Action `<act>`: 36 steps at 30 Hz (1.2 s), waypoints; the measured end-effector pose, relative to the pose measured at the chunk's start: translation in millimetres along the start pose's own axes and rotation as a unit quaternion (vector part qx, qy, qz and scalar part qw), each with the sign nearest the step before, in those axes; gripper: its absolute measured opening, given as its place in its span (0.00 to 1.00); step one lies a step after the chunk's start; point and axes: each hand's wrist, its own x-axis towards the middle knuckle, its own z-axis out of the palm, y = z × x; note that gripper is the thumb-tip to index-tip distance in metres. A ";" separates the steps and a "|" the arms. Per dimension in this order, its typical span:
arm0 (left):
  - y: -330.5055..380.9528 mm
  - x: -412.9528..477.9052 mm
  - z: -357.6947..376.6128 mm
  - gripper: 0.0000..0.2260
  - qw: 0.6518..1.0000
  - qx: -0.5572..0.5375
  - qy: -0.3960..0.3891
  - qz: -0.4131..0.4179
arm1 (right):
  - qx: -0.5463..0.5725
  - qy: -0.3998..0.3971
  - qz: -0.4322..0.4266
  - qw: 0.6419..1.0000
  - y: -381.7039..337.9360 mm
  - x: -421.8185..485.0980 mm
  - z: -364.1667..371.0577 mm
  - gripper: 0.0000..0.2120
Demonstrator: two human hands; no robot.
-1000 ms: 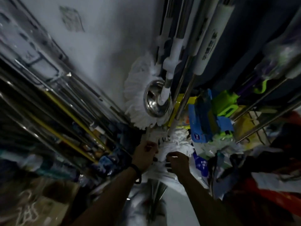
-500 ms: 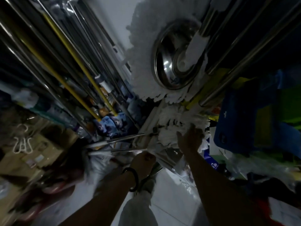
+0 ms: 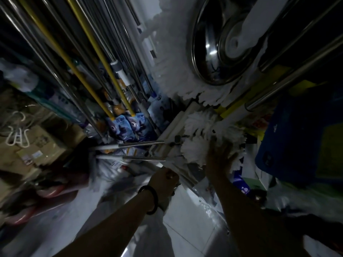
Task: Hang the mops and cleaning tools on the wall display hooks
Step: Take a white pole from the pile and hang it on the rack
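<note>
A white string mop head lies low in the middle of the dim aisle. My right hand presses against its strands from below, fingers buried in them. My left hand, with a dark band on the wrist, is curled round a bundle of white and metal mop handles that run off to the left. Above hangs a round spin mop with a steel disc and a white fringe.
Many steel and yellow poles hang along the left wall above blue packaged mop heads. Steel handles cross at the upper right, over a blue plastic item. Cardboard boxes sit at the left. Pale floor tiles show below.
The view has dropped from the hanging spin mop toward the floor and closed in. My left hand moved down onto the handles; my right hand pushed up into the string mop head.
</note>
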 end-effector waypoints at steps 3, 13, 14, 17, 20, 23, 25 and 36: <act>-7.0 -5.3 -1.6 0.08 1.000 0.010 0.009 0.016 | -0.011 0.099 -0.154 0.983 13.7 -12.4 8.9 0.59; -29.9 -5.3 23.8 0.07 0.999 0.036 -0.019 -0.023 | -0.062 0.110 -0.257 0.958 -2.0 -6.6 37.4 0.18; -32.6 -3.1 25.4 0.07 0.999 0.031 -0.017 -0.030 | -0.056 0.112 -0.241 0.963 -0.7 -7.9 31.4 0.24; -39.4 0.4 28.6 0.06 0.999 0.020 -0.010 -0.043 | -0.069 0.085 -0.156 0.982 5.6 -6.5 16.5 0.35; -40.7 -1.4 31.4 0.07 0.999 0.001 -0.014 -0.053 | -0.111 0.054 -0.114 0.986 10.6 0.5 4.4 0.37; -41.2 -3.9 32.5 0.06 0.998 -0.014 -0.006 -0.066 | -0.137 0.033 -0.097 0.985 8.4 8.0 -8.5 0.32; -39.3 -6.2 32.1 0.07 0.997 -0.019 0.000 -0.070 | -0.127 0.023 -0.101 0.987 9.5 8.2 -14.4 0.24; -50.3 -36.8 29.5 0.10 0.993 -0.068 0.003 -0.092 | -0.088 -0.048 -0.117 0.988 15.8 -32.8 -32.1 0.39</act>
